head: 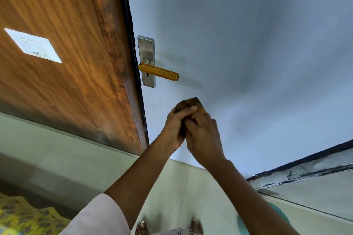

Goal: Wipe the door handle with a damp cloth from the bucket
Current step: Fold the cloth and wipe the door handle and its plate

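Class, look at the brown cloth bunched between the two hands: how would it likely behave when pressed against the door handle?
The bunched brown cloth is wadded between the left hand and right hand, so it is probably floppy. It should mould around the yellow lever handle. Its small size suggests it is light.

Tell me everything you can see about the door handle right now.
The door handle is a straight lever with an orange-yellow, worn-looking finish, darker at its edges. It sits on a brushed metal backplate fixed with screws at the corners, with a keyhole just below the lever. It hangs near the door's left edge, slanting slightly down to the right. Nothing touches it; both hands hold a bunched brown cloth below it.
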